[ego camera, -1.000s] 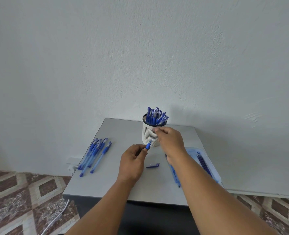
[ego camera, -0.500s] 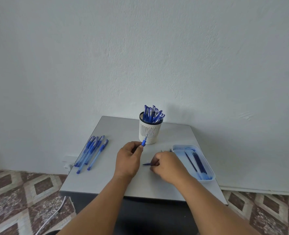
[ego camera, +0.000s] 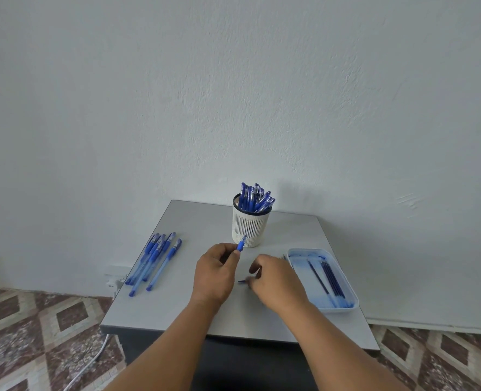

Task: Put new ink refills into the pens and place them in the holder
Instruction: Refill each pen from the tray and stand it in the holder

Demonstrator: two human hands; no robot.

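Gripping a pen point(ego camera: 241, 244) upright before the holder point(ego camera: 250, 227), the left hand point(ego camera: 213, 275) stayed mid-table point(ego camera: 177, 311), bare surface toward the near edge. The right hand point(ego camera: 276, 280) kept pinching the cap point(ego camera: 242, 281) beside the refill tray point(ego camera: 349, 306), barely moved since.

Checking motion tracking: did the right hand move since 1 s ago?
Yes. The right hand dropped from the pen holder towards the person, down to the pen cap on the table.
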